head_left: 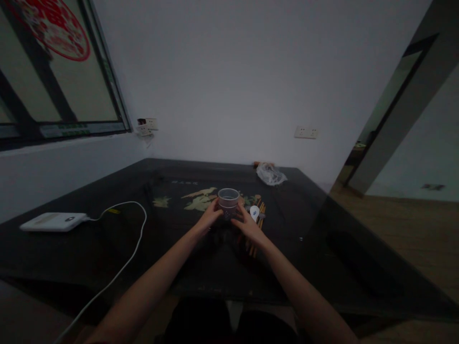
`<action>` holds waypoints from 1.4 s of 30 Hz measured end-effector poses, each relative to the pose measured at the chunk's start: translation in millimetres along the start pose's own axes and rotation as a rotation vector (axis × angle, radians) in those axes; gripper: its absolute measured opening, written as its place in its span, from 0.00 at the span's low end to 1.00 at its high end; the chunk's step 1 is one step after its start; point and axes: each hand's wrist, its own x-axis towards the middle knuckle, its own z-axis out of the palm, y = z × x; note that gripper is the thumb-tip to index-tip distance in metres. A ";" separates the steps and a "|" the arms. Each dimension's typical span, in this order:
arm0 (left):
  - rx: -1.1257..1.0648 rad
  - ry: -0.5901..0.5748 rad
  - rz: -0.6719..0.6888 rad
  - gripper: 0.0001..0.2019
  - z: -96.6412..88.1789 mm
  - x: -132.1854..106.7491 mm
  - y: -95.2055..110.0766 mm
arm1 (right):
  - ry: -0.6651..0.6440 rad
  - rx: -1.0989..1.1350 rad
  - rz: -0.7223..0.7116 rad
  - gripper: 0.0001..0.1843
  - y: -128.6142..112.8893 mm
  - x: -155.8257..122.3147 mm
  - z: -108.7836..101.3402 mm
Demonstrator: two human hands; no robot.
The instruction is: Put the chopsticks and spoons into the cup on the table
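A round, pinkish, open-topped container (228, 203) stands upright at the middle of the dark table (172, 258). My left hand (211, 215) grips its left side with curved fingers. On its right side, my right hand (247, 223) has its fingers against the wall. Whether the container touches the tabletop is hard to tell in the dim light. Just right of it lie a white spoon (254, 212) and several wooden chopsticks (262, 210), partly hidden behind my right hand and forearm.
A crumpled clear plastic bag (271, 175) lies near the back edge by the wall. At the left rests a white power bank (53, 221), its white cable (140, 234) running off the front edge. A dark flat object (362, 260) lies at the right.
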 end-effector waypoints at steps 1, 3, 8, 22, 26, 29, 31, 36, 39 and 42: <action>0.018 0.002 -0.013 0.28 -2.0 -2.3 0.5 | -0.018 0.001 0.012 0.43 0.0 -0.8 -0.5; 0.040 0.010 -0.031 0.28 -5.5 -5.4 1.8 | -0.043 0.008 0.036 0.43 0.5 -2.0 -0.8; 0.074 0.039 -0.052 0.28 -5.4 -4.1 -1.3 | -0.001 -0.014 0.030 0.41 1.9 -3.1 -2.1; 0.122 0.002 -0.058 0.29 -2.6 -4.8 -7.1 | 0.090 -0.096 0.019 0.31 6.1 0.6 -9.8; 0.141 -0.006 -0.051 0.28 -1.6 -6.6 -5.7 | 0.080 -0.120 0.037 0.30 3.5 -0.1 -10.3; 0.158 -0.017 -0.056 0.27 -0.2 -9.8 -0.9 | 0.075 -0.116 0.033 0.30 2.5 -0.6 -10.2; 0.169 -0.022 -0.054 0.27 0.8 -12.0 2.8 | 0.078 -0.118 0.036 0.30 2.4 -0.9 -9.6; 0.167 -0.018 -0.062 0.28 1.8 -13.3 5.1 | 0.101 -0.139 0.037 0.29 1.0 -1.4 -7.7; 0.164 -0.005 -0.037 0.28 0.6 -10.5 3.8 | 0.109 -0.153 0.041 0.29 -1.1 -2.1 -7.4; 0.155 0.004 0.027 0.28 -1.9 -7.1 4.9 | 0.111 -0.177 0.051 0.29 -3.5 -2.8 -8.3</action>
